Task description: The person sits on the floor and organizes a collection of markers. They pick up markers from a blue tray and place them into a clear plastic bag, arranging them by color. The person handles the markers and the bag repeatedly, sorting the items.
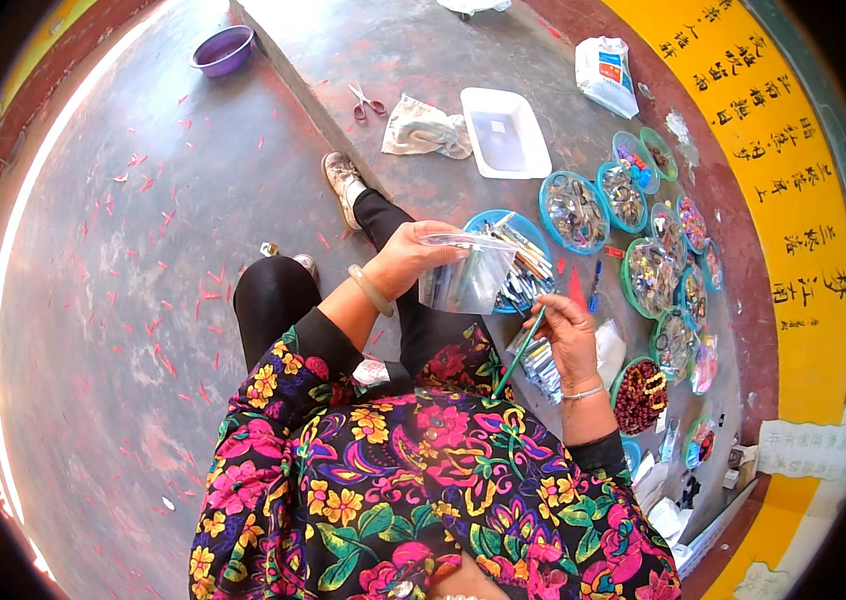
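Observation:
My left hand (pixel 413 258), with a pale bangle at its wrist, grips the top of a clear plastic zip bag (pixel 463 285). The bag hangs in front of a round blue basket (pixel 477 222) full of pens and pencils (pixel 528 262), hiding part of it. To the right, my right hand (pixel 571 340) pinches a thin green pencil or pen (pixel 519 356) near its upper end. This green stick slants down toward my lap, apart from the bag. Beneath it lies a bundle of light-coloured pens (pixel 543 372), partly covered by my right hand.
Several round baskets of small trinkets (pixel 575 212) crowd the floor at right, near a yellow wall (pixel 798 200). A white tray (pixel 506 135), a cloth (pixel 423 130), red-handled scissors (pixel 367 104) and a white sack (pixel 606 78) lie farther off. A purple basin (pixel 223 52) stands far left.

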The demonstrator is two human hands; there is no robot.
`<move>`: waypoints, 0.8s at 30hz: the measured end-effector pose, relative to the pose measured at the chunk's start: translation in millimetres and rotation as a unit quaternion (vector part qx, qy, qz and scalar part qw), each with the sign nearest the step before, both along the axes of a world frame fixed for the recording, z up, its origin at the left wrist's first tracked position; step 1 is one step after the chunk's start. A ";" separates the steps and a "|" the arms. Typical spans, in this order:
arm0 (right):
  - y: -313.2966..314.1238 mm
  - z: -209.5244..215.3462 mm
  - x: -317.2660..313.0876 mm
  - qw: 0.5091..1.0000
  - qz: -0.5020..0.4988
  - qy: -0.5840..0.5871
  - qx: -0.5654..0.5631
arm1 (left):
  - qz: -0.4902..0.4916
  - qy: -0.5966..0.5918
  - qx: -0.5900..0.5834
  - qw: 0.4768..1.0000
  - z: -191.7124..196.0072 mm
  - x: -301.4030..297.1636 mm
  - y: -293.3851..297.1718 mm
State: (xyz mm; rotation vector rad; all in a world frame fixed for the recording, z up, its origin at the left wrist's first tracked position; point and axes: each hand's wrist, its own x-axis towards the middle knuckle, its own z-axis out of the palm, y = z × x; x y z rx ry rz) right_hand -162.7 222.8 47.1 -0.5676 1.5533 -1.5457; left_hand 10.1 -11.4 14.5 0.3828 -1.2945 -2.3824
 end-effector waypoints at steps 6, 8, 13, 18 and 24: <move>5.9 1.5 16.7 0.927 0.236 0.291 0.005 | 0.006 0.006 -0.002 1.000 -3.6 0.2 0.3; 5.1 4.9 28.0 0.862 0.280 0.423 0.019 | 0.005 0.006 -0.002 1.000 -3.7 -0.2 0.7; 5.4 -11.7 7.2 0.817 0.214 0.535 0.021 | -0.003 -0.006 -0.008 1.000 -4.4 -0.1 1.5; 5.8 -32.8 -7.0 0.728 0.209 0.652 0.047 | -0.001 -0.006 -0.007 1.000 -5.0 0.2 2.3; 2.2 -33.1 -50.2 0.748 0.004 0.659 0.075 | -0.004 -0.012 0.007 1.000 -5.5 0.3 2.7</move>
